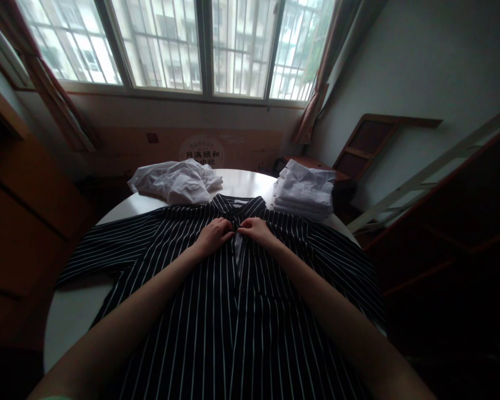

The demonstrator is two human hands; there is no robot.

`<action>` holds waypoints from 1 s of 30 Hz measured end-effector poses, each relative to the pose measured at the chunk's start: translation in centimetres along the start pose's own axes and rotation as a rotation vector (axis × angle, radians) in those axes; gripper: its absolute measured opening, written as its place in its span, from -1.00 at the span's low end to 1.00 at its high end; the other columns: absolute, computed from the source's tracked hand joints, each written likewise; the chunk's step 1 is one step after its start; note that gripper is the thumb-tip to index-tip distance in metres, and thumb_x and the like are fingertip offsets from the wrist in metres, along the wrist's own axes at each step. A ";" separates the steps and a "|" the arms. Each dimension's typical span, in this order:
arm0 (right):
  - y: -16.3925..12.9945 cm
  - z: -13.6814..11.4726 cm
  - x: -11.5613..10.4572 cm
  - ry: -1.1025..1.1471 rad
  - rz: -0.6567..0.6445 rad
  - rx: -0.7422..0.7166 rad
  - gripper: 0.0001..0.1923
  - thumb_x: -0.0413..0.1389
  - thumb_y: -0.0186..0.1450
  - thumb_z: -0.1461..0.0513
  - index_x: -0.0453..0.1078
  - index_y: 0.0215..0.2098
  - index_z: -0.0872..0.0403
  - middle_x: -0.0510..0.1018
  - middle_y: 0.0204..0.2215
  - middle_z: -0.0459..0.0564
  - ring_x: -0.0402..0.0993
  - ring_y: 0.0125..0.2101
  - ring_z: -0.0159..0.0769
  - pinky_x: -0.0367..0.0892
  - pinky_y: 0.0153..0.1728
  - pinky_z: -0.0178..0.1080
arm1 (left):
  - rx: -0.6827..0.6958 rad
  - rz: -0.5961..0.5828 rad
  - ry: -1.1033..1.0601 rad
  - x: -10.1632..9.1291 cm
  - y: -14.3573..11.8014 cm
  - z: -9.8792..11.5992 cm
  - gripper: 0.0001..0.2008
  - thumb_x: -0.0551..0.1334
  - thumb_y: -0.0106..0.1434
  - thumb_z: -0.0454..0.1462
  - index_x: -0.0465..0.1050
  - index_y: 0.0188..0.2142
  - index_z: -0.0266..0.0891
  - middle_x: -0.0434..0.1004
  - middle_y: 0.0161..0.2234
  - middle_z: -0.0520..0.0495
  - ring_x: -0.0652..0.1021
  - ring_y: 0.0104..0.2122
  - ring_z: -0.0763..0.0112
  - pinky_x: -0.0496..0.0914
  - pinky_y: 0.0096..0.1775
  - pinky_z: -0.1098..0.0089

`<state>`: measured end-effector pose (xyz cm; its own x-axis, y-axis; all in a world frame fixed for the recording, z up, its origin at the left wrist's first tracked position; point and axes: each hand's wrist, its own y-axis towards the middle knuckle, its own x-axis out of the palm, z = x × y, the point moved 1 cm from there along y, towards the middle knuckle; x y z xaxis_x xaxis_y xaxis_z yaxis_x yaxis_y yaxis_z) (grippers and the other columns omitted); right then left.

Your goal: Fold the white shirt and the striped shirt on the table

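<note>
A: What is lying in front of the person?

B: A dark shirt (216,311) with thin white stripes is lying flat across the round white bench (73,311), front side up, its collar pointing toward the window (166,44). Its sleeves are spreading out to either side.

A: And what are the hands doing?

B: Both are resting on the shirt's chest, just below the collar. The left hand (213,234) is sitting with its fingers curled in, pinching the edge of the front opening. The right hand (256,229) is doing the same from the other side, fingers bent and gripping the opposite edge. The two hands are nearly touching over the middle strip.

A: Is a button showing between them?

B: That spot is too small and dim, so I cannot tell. A pale sliver of lining is showing in the gap just under the fingers.

A: What else is sitting on the bench?

B: Beyond the collar, to the left, a crumpled white garment (175,182) is lying in a loose heap, just touching the striped shirt. To the right, a stack of folded white clothes (305,191) is standing near the far edge, beside the shirt's shoulder.

A: And around the bench?

B: Curtains (316,105) are hanging at the window's sides, and a cardboard box (204,149) with printed characters is leaning against the wall below the sill.
</note>
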<state>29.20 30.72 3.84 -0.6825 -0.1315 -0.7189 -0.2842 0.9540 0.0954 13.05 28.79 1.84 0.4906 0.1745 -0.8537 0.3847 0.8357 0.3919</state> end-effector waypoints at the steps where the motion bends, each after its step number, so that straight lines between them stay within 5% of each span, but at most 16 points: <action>1: 0.0 -0.1 0.0 -0.023 -0.009 -0.005 -0.90 0.15 0.07 0.28 0.45 -0.45 0.18 0.54 -0.48 -0.03 0.43 -0.44 -0.39 0.23 -0.42 -0.40 | 0.004 -0.005 -0.014 0.0 0.0 0.0 -0.91 0.16 0.13 -0.25 0.31 -0.37 -0.24 0.39 -0.35 -0.04 0.40 -0.30 0.33 0.32 -0.26 0.34; 13: 0.5 -2.3 -1.6 -0.295 0.028 0.065 -0.87 0.06 0.18 0.22 0.32 -0.40 0.15 0.48 -0.42 0.03 0.37 -0.40 -0.33 0.14 -0.43 -0.35 | 0.002 0.027 -0.081 -0.5 0.3 0.5 -0.94 0.15 0.13 -0.30 0.28 -0.43 -0.25 0.39 -0.42 -0.04 0.41 -0.37 0.36 0.30 -0.30 0.36; 21: -0.2 -1.7 0.8 -0.119 0.129 0.073 -0.85 0.10 0.14 0.21 0.26 -0.51 0.12 0.43 -0.54 -0.07 0.32 -0.49 -0.39 0.14 -0.47 -0.36 | -0.180 0.053 -0.307 -0.1 0.6 1.5 -0.94 0.13 0.09 -0.37 0.27 -0.50 -0.25 0.38 -0.52 0.04 0.42 -0.48 0.45 0.29 -0.39 0.44; 30: -1.0 -0.1 1.0 0.106 0.100 -0.072 -0.91 0.13 0.05 0.28 0.36 -0.45 0.14 0.49 -0.49 -0.08 0.41 -0.42 -0.39 0.26 -0.35 -0.34 | -0.189 0.083 -0.423 0.5 -0.1 1.1 -0.95 0.15 0.08 -0.37 0.33 -0.40 -0.25 0.43 -0.47 0.05 0.46 -0.43 0.44 0.33 -0.33 0.43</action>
<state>28.76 29.59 3.10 -0.7758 -0.0685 -0.6272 -0.2567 0.9423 0.2147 14.10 28.26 1.75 0.8044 0.0503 -0.5920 0.2008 0.9148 0.3506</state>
